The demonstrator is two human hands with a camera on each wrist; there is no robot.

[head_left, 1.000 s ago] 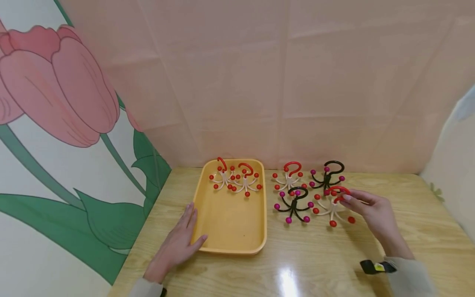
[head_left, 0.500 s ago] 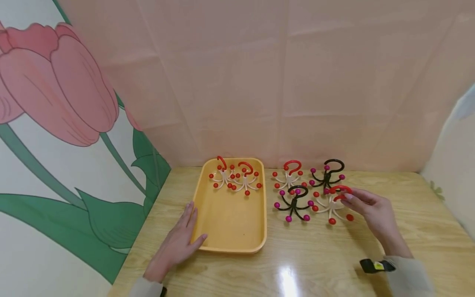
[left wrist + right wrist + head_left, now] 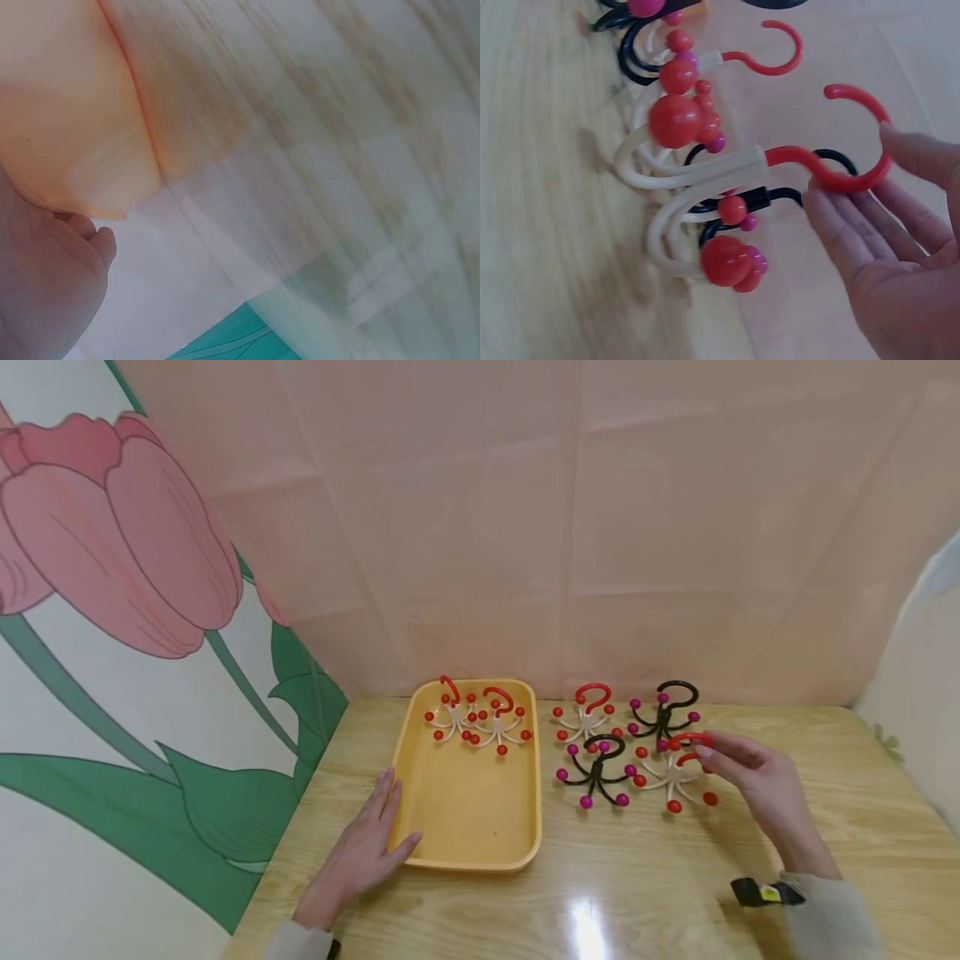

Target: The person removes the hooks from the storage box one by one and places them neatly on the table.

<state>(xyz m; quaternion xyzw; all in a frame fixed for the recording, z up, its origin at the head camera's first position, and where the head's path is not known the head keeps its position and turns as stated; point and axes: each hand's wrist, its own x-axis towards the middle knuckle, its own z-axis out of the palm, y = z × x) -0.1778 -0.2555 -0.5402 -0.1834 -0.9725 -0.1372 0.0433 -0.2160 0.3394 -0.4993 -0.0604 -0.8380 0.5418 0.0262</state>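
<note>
In the head view my right hand (image 3: 761, 785) pinches the red hook of a white hanger (image 3: 672, 777) with red balls on its arm ends. The right wrist view shows the thumb against the red hook (image 3: 855, 182) and the fingers behind it; the hanger stands upright at the table. My left hand (image 3: 360, 852) rests along the left side of a yellow tray (image 3: 534, 827), fingers straight, thumb over the near corner. Two similar white hangers with red hooks, a left one (image 3: 454, 718) and a right one (image 3: 499, 727), stand in the tray's far end.
Right of the tray stand another white hanger (image 3: 587, 718) with a red hook and two black hangers with magenta balls, a near one (image 3: 596, 772) and a far one (image 3: 663, 718). A pink cloth (image 3: 480, 527) hangs behind the wooden table (image 3: 465, 918).
My right thumb and fingers have shifted slightly right on the red hook; the hanger has barely moved. My left hand and the tray stay in place.
</note>
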